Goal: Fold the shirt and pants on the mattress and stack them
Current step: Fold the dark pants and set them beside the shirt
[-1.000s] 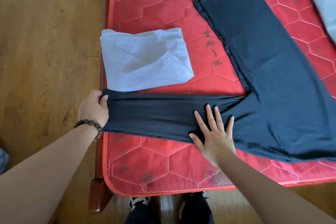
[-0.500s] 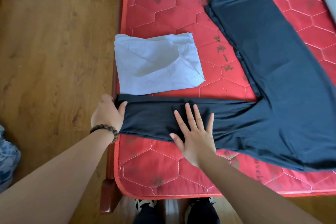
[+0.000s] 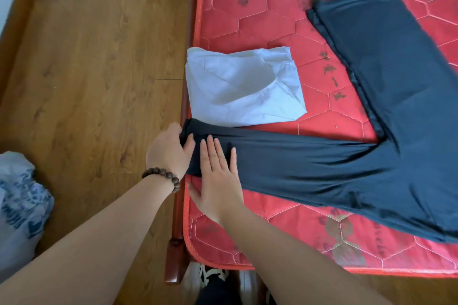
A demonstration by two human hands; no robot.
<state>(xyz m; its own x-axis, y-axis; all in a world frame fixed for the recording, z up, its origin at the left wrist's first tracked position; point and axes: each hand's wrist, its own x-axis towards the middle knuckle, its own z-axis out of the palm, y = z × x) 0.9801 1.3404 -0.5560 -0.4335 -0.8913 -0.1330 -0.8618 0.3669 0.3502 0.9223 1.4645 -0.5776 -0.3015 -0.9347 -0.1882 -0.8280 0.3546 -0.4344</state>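
Right hand [image 3: 218, 176] has slid flat beside left hand [image 3: 169, 153] gripping pants [image 3: 322, 168] cuff.

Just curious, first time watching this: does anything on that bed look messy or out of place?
The red mattress has dark stains, heaviest near the far pants leg. The folded shirt overhangs the mattress edge slightly.

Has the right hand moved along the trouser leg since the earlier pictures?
Yes. The right hand slid along the dark pants toward the leg end at the mattress edge, and now lies flat beside the left hand.
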